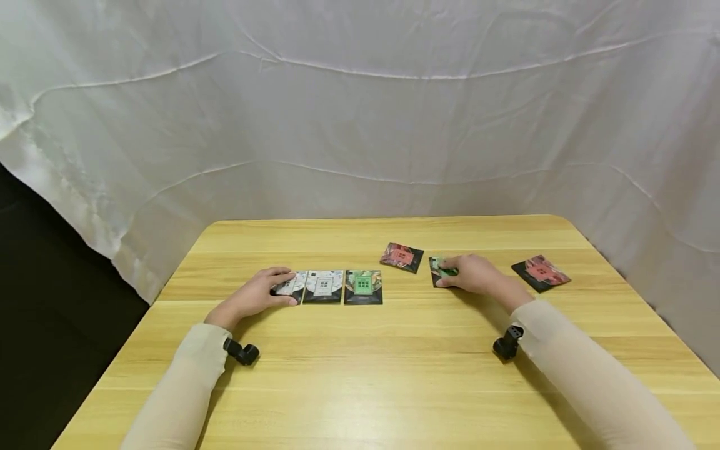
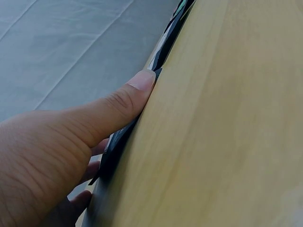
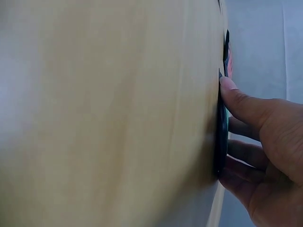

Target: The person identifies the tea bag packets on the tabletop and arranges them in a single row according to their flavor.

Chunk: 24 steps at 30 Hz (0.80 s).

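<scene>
On the left of the table, my left hand (image 1: 254, 295) grips the leftmost white-and-black packet (image 1: 289, 287), thumb along its near edge and fingers over the far side. Beside it, in one row, lie a second white-and-black packet (image 1: 323, 286) and a green-and-black packet (image 1: 363, 289). Further right, my right hand (image 1: 475, 274) holds another green-and-black packet (image 1: 435, 275) between thumb and fingers, covering much of it. In the right wrist view, the thumb (image 3: 236, 94) presses one end of this packet (image 3: 221, 137), which lies close to the wood.
A red-and-black packet (image 1: 402, 257) lies tilted behind the gap between the two green ones. Another red-and-black packet (image 1: 541, 274) lies askew right of my right hand. The wooden table (image 1: 360, 375) backs onto a pale curtain (image 1: 360, 125).
</scene>
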Tool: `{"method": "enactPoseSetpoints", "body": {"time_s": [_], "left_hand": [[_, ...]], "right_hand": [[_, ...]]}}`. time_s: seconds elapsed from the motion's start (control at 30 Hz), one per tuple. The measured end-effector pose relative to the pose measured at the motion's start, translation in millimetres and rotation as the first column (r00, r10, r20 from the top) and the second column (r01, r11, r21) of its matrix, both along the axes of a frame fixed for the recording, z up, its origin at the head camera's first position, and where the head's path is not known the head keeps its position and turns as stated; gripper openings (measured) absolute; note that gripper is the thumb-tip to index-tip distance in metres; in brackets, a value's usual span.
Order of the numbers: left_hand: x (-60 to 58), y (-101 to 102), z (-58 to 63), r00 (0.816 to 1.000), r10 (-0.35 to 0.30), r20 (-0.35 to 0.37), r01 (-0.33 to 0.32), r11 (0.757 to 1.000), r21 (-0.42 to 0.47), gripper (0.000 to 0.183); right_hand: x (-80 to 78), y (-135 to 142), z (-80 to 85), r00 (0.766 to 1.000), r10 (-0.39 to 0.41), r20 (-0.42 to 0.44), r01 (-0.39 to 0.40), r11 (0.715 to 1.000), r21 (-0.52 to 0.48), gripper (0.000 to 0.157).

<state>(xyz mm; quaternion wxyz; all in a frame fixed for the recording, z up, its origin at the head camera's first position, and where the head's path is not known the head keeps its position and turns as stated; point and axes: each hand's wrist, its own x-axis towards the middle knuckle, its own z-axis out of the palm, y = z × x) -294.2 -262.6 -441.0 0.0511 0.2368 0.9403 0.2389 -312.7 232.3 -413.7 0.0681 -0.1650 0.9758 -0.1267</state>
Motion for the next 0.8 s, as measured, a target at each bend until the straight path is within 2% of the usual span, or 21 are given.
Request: {"method": "enactPoseSetpoints", "body": {"time_s": [0.33,0.63,0.8], "left_hand": [[-1.1,-1,-0.9,1.0,0.001,-0.001,-0.001,1.0,0.003,0.083],[-0.4,-1,-2.0,1.0,-0.007,0.0,0.007,1.0,0.003,0.083],[-1.3,-1,-2.7,1.0,-0.005,-0.008,0.006,1.0,0.008,0.083]], "right_hand": [[12.0,-6,-1.0,0.998,0.055,-0.021,-0.055,0.998,-0.002,0.063],[20.8,-14,4.1,0.978,0.207,-0.029,-0.205,0.976,0.078,0.055],[26.7,-16,4.8,0.97,0.236,-0.054,-0.232,0.97,0.074,0.055]]}}
